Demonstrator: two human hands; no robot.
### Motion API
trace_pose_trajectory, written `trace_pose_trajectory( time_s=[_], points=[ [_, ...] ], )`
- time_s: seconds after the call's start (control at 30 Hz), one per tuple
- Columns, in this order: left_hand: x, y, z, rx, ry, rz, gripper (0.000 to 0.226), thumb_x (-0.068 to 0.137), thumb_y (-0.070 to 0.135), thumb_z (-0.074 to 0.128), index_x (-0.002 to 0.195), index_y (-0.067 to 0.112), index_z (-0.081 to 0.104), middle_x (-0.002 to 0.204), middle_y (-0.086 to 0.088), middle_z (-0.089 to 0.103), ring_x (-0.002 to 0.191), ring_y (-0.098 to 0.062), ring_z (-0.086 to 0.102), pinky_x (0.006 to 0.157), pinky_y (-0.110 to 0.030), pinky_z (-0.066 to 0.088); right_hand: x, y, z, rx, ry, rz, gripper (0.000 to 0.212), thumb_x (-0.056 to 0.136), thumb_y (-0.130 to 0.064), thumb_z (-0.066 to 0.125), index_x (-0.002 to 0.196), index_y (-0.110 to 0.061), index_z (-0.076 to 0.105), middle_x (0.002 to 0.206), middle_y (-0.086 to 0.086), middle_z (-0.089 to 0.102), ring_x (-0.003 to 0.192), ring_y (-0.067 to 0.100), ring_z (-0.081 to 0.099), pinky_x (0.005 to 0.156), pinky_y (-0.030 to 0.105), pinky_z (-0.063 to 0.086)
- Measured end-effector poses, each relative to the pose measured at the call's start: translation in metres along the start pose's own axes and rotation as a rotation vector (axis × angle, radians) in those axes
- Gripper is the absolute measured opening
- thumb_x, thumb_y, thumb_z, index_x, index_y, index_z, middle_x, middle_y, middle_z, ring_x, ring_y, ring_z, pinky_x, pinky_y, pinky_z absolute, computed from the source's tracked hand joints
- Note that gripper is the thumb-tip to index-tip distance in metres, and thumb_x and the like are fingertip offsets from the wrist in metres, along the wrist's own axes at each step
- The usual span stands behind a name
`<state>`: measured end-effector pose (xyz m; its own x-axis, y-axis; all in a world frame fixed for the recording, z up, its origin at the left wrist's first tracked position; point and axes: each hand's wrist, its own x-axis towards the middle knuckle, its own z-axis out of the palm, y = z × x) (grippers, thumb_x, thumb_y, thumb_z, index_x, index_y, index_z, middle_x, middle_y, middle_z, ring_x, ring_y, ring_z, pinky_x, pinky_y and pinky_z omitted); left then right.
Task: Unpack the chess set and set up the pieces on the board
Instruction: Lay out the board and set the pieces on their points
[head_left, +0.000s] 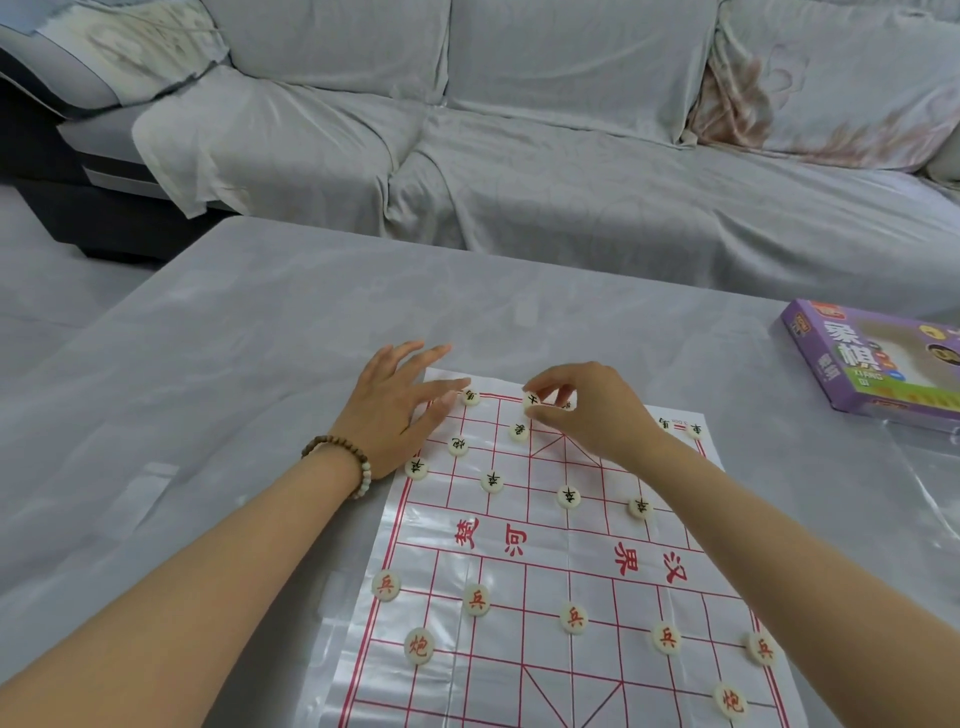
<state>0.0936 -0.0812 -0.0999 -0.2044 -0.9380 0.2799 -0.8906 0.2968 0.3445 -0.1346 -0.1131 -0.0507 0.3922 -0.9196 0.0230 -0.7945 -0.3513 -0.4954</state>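
Head view: right hand (587, 410) pinches a black-marked piece (531, 400) at its fingertips.

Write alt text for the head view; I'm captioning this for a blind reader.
The right hand pinches a black-lettered piece at the far edge of a red-lined plastic xiangqi board, while the left hand rests flat on its far-left corner. A purple game box lies on the grey table.

Glossy, creased plastic board sheet (519, 551) under smooth cream pieces (573, 617); matt grey cloth covers the counter (260, 322); shiny cardboard box (872, 364).
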Motion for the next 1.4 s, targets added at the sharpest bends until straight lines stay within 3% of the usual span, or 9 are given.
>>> trace_pose_trajectory(
  time_s=[0.13,0.23,0.43,0.57,0.73,1.17,1.4],
  points=[
    [0.009,0.015,-0.010,-0.035,0.017,0.013,0.068,0.080,0.074,0.020,0.120,0.035,0.059,0.137,0.009,0.046,0.133,-0.015,0.027,0.110,-0.035,0.015,-0.002,0.007,-0.007,-0.056,0.010,0.002,0.024,0.084,-0.027,0.067,0.108,-0.026,0.068,0.102,-0.012,0.067,0.084,0.006,0.058,0.077,0.018,0.043],
    [0.023,0.038,-0.011,-0.006,-0.085,0.079,0.044,0.082,0.063,0.049,0.114,0.036,0.062,0.124,0.014,0.053,0.125,-0.010,0.034,0.106,-0.031,0.020,-0.003,0.016,-0.012,-0.060,0.035,0.021,0.025,0.083,-0.028,0.068,0.108,-0.027,0.066,0.099,-0.012,0.066,0.083,0.005,0.056,0.077,0.020,0.045],
    [0.039,0.053,0.002,0.025,-0.244,0.096,0.032,0.077,0.056,0.062,0.105,0.040,0.064,0.112,0.017,0.057,0.114,-0.007,0.039,0.102,-0.027,0.025,0.006,0.021,-0.011,-0.027,0.111,-0.014,0.018,0.081,-0.030,0.070,0.098,-0.028,0.065,0.088,-0.016,0.063,0.080,0.004,0.056,0.089,0.030,0.045],
    [0.048,0.053,0.002,0.021,-0.201,0.018,0.025,0.079,0.048,0.064,0.101,0.037,0.065,0.102,0.016,0.061,0.107,-0.009,0.043,0.095,-0.027,0.028,0.009,0.024,-0.005,-0.057,0.044,-0.052,0.018,0.080,-0.030,0.070,0.098,-0.029,0.066,0.092,-0.015,0.066,0.080,0.003,0.055,0.092,0.031,0.042],
    [0.063,0.050,-0.001,0.005,-0.226,-0.068,0.023,0.080,0.046,0.065,0.101,0.035,0.065,0.092,0.017,0.057,0.104,-0.011,0.043,0.092,-0.028,0.029,0.019,0.023,0.003,-0.138,0.048,-0.073,0.019,0.082,-0.030,0.067,0.102,-0.030,0.066,0.096,-0.014,0.065,0.082,0.001,0.046,0.085,0.023,0.024],
    [0.065,0.045,0.000,-0.002,-0.227,-0.098,0.023,0.078,0.046,0.067,0.098,0.034,0.065,0.090,0.018,0.056,0.094,-0.005,0.038,0.088,-0.025,0.027,0.025,0.027,0.010,-0.152,0.036,-0.071,0.019,0.082,-0.037,0.068,0.100,-0.032,0.068,0.097,-0.014,0.065,0.083,0.002,0.046,0.088,0.024,0.024],
    [0.061,0.048,-0.002,0.014,-0.240,-0.097,0.028,0.082,0.045,0.062,0.107,0.032,0.062,0.097,0.015,0.058,0.103,-0.010,0.044,0.090,-0.027,0.029,0.021,0.024,0.010,-0.153,0.054,-0.048,0.024,0.083,-0.037,0.067,0.105,-0.029,0.066,0.101,-0.011,0.064,0.086,0.003,0.046,0.089,0.024,0.024]
  ],
)
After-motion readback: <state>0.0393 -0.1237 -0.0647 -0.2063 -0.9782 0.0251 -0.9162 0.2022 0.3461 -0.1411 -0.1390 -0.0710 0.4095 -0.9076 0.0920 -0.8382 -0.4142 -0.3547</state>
